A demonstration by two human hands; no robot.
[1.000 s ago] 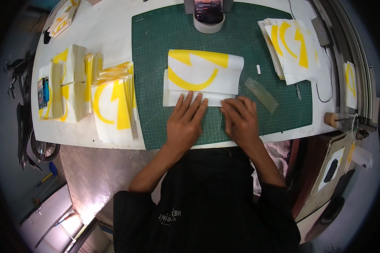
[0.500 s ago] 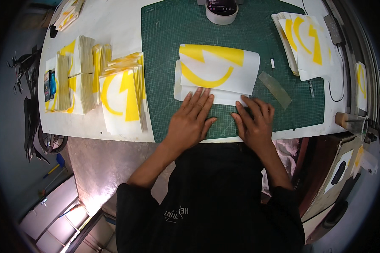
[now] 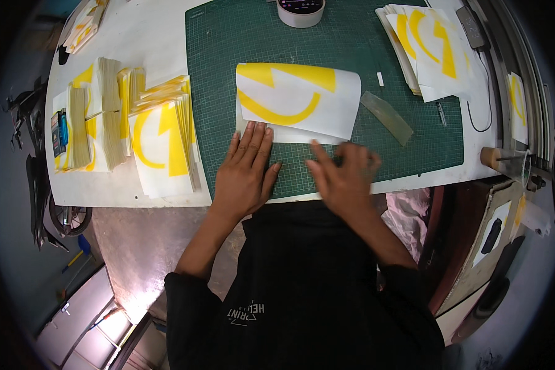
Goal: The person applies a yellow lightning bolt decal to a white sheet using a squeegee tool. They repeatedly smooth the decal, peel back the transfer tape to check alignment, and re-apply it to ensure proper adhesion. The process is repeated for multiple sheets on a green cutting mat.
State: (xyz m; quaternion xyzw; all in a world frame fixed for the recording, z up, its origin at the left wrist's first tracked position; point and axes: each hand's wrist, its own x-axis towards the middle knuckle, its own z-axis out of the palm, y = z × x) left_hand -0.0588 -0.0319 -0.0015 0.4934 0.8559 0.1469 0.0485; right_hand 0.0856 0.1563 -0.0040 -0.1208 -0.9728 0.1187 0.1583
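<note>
A white paper sheet with yellow printed shapes lies folded over on the green cutting mat. Its far side curves round in a bend, and the upper layer stops a little short of the lower layer's near edge. My left hand rests flat with fingers stretched, their tips on the near left edge of the paper. Near the paper's front right edge is my right hand, its index finger reaching toward that edge. The other fingers of this hand are smeared by motion, and nothing shows in it.
Stacks of folded yellow-and-white paper stand at the left. More printed sheets lie at the far right. A translucent strip, a small white piece and a tape roll with a phone in it lie on the mat.
My right hand has shifted along the paper's near edge toward the left hand, its fingers blurring. The paper's front right part now sits closer over the lower layer. The whole view has shifted slightly.
</note>
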